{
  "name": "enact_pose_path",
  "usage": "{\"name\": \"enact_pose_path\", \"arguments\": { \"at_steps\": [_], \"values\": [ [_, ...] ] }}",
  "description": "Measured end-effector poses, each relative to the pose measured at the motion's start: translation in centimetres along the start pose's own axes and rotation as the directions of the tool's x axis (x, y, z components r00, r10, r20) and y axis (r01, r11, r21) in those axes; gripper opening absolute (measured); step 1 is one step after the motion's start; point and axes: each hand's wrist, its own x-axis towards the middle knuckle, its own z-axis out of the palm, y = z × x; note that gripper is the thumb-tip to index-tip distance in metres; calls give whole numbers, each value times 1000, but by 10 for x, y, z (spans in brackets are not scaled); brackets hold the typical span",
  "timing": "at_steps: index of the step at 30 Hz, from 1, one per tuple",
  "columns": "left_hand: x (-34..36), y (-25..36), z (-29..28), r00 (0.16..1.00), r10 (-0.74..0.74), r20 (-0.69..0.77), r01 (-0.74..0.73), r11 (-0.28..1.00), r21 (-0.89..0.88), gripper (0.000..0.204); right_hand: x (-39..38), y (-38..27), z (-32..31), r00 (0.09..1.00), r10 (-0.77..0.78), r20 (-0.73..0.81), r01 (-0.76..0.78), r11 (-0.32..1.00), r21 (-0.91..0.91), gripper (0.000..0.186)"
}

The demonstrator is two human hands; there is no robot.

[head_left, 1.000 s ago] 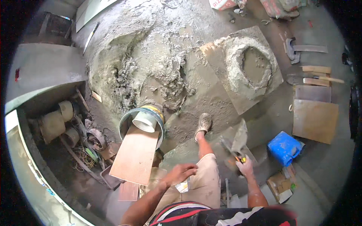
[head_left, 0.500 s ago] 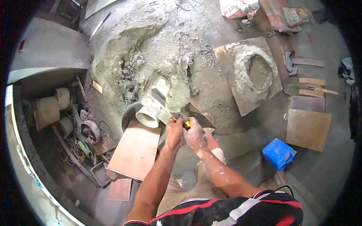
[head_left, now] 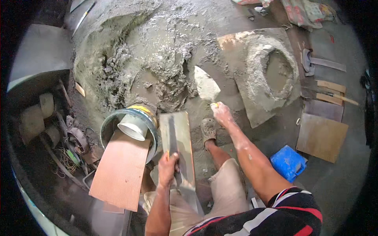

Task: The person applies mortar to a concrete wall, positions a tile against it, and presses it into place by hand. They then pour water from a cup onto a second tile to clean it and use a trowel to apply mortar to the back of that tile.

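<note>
My left hand [head_left: 168,169] is closed round the orange handle of a flat trowel, whose narrow dark blade [head_left: 171,131] lies over a long grey tile [head_left: 182,128] with an orange edge. In my right hand [head_left: 222,114] is a pointed trowel [head_left: 206,84] with a yellow handle. Its pale blade points away from me, over the wet floor, just right of a heap of grey mortar [head_left: 169,70]. Left of my left hand, a tipped bucket [head_left: 152,145] holds a white pipe [head_left: 133,128] and a ribbed orange tile [head_left: 120,171].
Rubble and pipe pieces fill a pit [head_left: 49,153] on the left. To the right lie a board [head_left: 252,114] with a ring of mortar, a blue jerrycan [head_left: 287,163], a hammer [head_left: 309,63] and tiles [head_left: 323,137]. Torn bags [head_left: 299,13] lie at the far right.
My hands were together above the pipe and have moved apart, the left nearer me, the right to the right. Mortar heaped on the tools before is gone from the pointed trowel's blade.
</note>
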Motion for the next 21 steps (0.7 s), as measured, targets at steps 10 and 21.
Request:
{"name": "enact_pose_path", "arguments": {
  "at_steps": [10,21],
  "values": [
    [39,-112,-29,968,-246,47,250,935,-251,19,122,-31,167,991,-106,77,122,964,-236,51],
    [59,-98,-36,907,-362,215,409,880,-241,14,159,67,127,999,29,15,-19,882,-471,51]
  ]
}}
